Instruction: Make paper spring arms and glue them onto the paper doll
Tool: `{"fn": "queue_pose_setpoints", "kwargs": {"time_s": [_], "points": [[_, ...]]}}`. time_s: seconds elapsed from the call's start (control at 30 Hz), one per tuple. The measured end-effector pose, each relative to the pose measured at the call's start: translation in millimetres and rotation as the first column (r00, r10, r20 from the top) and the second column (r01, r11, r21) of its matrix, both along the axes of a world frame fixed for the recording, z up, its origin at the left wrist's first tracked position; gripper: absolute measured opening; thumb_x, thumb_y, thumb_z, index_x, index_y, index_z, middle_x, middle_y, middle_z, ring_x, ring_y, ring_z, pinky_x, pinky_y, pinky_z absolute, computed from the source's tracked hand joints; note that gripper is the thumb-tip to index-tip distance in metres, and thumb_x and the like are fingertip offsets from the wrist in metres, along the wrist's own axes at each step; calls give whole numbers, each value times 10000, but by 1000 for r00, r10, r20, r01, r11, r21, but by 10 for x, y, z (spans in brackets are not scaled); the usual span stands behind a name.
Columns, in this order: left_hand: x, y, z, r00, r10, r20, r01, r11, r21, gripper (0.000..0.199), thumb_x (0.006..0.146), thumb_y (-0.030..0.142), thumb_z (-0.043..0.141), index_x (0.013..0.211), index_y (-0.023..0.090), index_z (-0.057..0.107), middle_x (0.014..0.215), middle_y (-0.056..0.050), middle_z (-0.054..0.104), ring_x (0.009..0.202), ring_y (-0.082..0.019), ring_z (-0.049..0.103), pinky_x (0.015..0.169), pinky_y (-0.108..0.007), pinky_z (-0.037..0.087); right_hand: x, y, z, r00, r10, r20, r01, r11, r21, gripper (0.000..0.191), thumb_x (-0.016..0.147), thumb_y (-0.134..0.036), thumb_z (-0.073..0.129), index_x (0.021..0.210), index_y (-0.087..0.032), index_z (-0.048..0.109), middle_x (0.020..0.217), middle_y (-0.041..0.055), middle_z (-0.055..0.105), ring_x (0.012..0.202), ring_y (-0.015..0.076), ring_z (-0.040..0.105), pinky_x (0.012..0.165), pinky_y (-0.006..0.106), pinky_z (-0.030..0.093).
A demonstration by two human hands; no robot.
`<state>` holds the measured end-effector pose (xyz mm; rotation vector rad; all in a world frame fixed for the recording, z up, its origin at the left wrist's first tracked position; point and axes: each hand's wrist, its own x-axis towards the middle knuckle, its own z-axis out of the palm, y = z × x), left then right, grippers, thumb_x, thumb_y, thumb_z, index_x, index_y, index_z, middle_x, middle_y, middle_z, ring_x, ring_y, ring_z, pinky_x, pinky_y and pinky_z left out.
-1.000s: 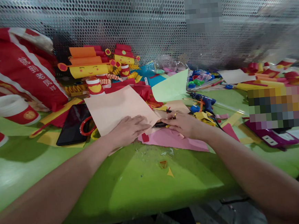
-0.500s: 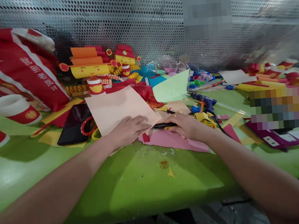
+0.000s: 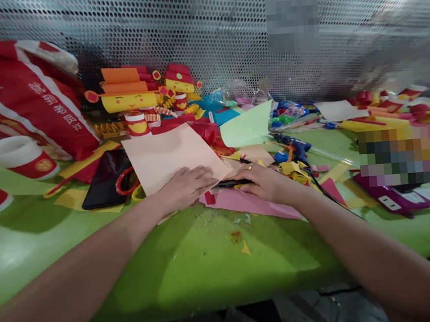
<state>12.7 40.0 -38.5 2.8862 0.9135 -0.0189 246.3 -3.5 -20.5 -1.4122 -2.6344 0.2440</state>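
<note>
My left hand (image 3: 187, 187) lies flat, fingers spread a little, on the lower right part of a pale peach sheet (image 3: 170, 154). To its right, my right hand (image 3: 263, 181) rests with bent fingers over a dark, slim object (image 3: 232, 183); whether the fingers grip it is not clear. A ring shows on one finger. Under and in front of that hand is a pink sheet (image 3: 256, 206), with a small red scrap (image 3: 209, 198) near its left end. A light green sheet (image 3: 247, 126) leans behind the hands.
Left are a black phone (image 3: 107, 182), red-handled scissors (image 3: 122, 183), paper cups (image 3: 16, 152) and a red bag (image 3: 39, 100). Paper figures (image 3: 130, 100) stand behind. A blue glue gun (image 3: 299, 147), yellow scraps (image 3: 293, 169) and a purple object (image 3: 392, 196) lie right.
My right hand has shifted slightly left along the dark object. My left hand and the peach sheet look unchanged.
</note>
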Motion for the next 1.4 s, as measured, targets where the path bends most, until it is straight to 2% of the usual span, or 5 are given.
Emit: {"fn": "queue_pose_setpoints", "kwargs": {"time_s": [0.33,0.87,1.1,1.3,1.4], "points": [[6,1,-8,1000,13,-11,-13,1000,17,416,950,296,212,1308,318,421,1417,-24,387,1294,-193,314,987,-382,265,-60,2,-26,999,27,-34,-27,1000,-3,311,811,-154,478,1087,-153,623,1053,104,660,1009,230,572,916,409,419],[17,1,1,1000,-7,3,7,999,42,417,948,310,202,1292,300,437,1392,-28,416,1272,-197,343,948,-362,300,-72,-25,-8,997,77,-26,-77,997,19,307,815,-184,481,1077,-222,635,1062,68,658,995,220,575,891,399,436],[30,2,-1,1000,-4,13,3,999,46,423,950,316,189,1277,275,455,1378,-47,433,1261,-201,356,935,-372,304,-124,-46,-9,1000,16,10,-16,1000,2,310,818,-187,484,1092,-153,625,1097,111,643,1053,244,549,925,414,413],[49,7,-4,1000,-10,12,10,999,34,425,951,322,185,1287,292,442,1395,-35,411,1272,-193,340,944,-354,299,-101,-49,7,997,80,-14,-80,997,13,276,824,-206,485,1051,-200,641,1057,85,659,998,227,576,891,399,433],[110,45,-28,1000,-21,2,21,999,44,420,948,293,199,1298,295,431,1393,-42,410,1271,-198,340,942,-360,310,-40,-31,-25,999,39,-26,-38,999,27,269,827,-218,486,1047,-197,639,1037,87,662,985,234,574,878,405,432]]}}
